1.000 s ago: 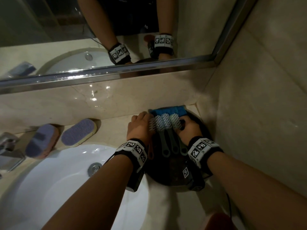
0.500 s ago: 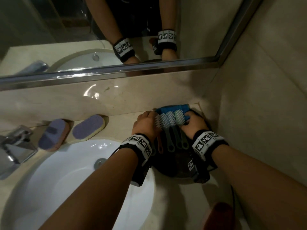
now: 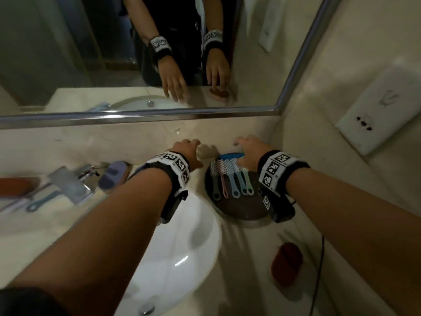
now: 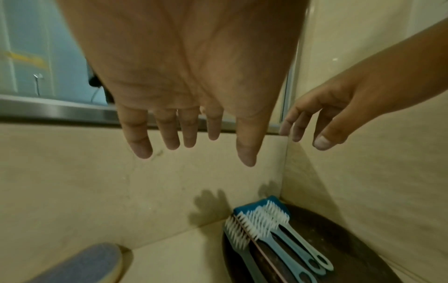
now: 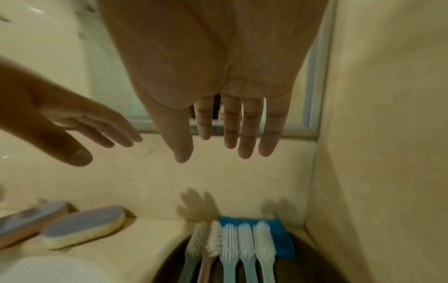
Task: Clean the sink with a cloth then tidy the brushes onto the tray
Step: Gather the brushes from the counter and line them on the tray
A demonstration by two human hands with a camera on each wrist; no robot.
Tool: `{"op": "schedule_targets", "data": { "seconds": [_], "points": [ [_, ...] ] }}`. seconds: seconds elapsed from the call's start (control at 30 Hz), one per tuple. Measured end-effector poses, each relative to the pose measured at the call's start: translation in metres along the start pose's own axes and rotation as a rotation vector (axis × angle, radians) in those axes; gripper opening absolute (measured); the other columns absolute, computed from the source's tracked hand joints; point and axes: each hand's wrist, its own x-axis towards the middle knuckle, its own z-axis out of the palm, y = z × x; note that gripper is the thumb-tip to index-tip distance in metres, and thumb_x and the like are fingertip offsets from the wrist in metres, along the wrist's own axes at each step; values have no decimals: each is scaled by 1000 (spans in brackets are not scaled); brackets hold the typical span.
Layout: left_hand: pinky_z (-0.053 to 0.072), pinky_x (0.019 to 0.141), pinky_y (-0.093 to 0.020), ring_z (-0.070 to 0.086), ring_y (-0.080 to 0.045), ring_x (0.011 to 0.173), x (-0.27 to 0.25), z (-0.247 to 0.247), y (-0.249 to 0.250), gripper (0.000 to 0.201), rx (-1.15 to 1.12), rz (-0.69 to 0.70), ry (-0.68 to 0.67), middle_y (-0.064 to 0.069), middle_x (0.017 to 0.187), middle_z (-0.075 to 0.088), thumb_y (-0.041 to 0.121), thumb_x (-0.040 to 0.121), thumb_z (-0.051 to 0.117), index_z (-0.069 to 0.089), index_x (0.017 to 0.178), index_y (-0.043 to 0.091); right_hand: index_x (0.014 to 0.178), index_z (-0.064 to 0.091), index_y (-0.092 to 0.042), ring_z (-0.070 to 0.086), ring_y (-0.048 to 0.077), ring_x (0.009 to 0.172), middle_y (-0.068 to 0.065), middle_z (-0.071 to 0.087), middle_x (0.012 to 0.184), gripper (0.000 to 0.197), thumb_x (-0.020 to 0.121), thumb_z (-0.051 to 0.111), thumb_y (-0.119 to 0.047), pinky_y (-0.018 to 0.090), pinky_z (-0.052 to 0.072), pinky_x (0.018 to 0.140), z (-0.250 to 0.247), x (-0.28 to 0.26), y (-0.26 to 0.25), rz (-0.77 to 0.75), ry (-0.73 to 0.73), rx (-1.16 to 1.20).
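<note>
Several long-handled brushes (image 3: pixel 231 179) with white bristles lie side by side on the dark round tray (image 3: pixel 241 208) in the counter's back right corner. Their heads rest on a blue cloth (image 3: pixel 230 155) against the wall. My left hand (image 3: pixel 189 145) hovers above the counter just left of the tray, fingers straight and empty. My right hand (image 3: pixel 245 143) hovers over the brush heads, also open and empty. The wrist views show both hands (image 4: pixel 194 149) (image 5: pixel 225 149) well above the brushes (image 4: pixel 261 224) (image 5: pixel 232 243). The white sink (image 3: pixel 182 258) lies below my left forearm.
Two purple-topped sponges (image 3: pixel 114 175) lie behind the sink next to the chrome faucet (image 3: pixel 73 182). More brushes (image 3: pixel 42 202) and an orange object (image 3: pixel 18 185) lie left of the faucet. A red item (image 3: pixel 287 263) sits on the counter near the front. Walls close in behind and right.
Both hands have let go of the brushes on the tray and lifted up and apart, fingers now spread. The brushes stay lined up on the tray.
</note>
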Motion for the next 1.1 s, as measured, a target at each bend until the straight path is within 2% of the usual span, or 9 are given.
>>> {"op": "schedule_targets", "data": {
  "seconds": [0.13,0.3,0.4,0.53,0.67,0.77,0.87,0.97,1.1],
  "points": [
    [37,106,-45,39,-35,130,-52,-22,-10,75,9,-35,49,-15,144,37,38,84,66,26,145,19,132,41,-22,53,33,106,10,42,127,51,85,62,-28,39,48,92,-24,-32,-23,-62,21,-90],
    [37,106,-45,38,-34,131,-125,-32,-19,74,4,-143,140,-13,143,37,39,84,65,27,145,20,125,47,-21,55,33,103,12,51,121,46,82,62,-27,40,48,92,-39,-76,-42,-108,85,-132],
    [37,106,-46,40,-32,130,-168,-29,-25,72,-9,-213,173,-11,143,38,43,85,62,27,144,22,128,46,-19,55,34,108,13,51,124,48,83,61,-26,39,48,92,-35,-98,-49,-149,89,-139],
    [37,106,-44,43,-32,128,-226,-19,-43,73,41,-333,156,-9,141,42,40,82,66,30,143,23,133,43,-20,53,34,112,12,47,129,53,83,62,-27,38,46,92,-16,-125,-76,-215,47,-149],
    [39,103,-39,44,-31,127,-269,-13,-75,67,24,-407,162,-10,140,42,36,81,68,36,139,22,132,43,-21,54,33,111,13,48,129,56,81,65,-28,36,47,90,-5,-146,-122,-293,42,-163],
    [39,100,-36,47,-30,125,-294,-16,-100,67,8,-424,221,-9,140,44,36,83,66,34,140,23,132,43,-20,56,32,109,14,50,127,53,84,64,-28,33,46,85,-5,-155,-159,-341,58,-200],
    [38,100,-38,48,-30,123,-313,-22,-130,63,-51,-431,272,-9,138,47,37,85,63,36,140,23,132,43,-21,55,31,107,11,50,127,55,82,66,-31,32,45,80,-4,-157,-203,-348,60,-236],
    [38,105,-42,49,-31,121,-329,-25,-178,64,-99,-461,265,-11,135,48,38,83,65,38,138,23,131,44,-22,56,29,106,10,50,126,55,81,66,-30,30,45,76,4,-154,-259,-373,67,-241],
    [39,101,-36,46,-32,124,-357,-14,-267,65,-123,-510,202,-12,139,43,34,84,67,36,140,20,128,47,-21,56,30,106,11,54,124,54,80,64,-39,34,48,86,33,-148,-346,-442,25,-225]
  ]
}}
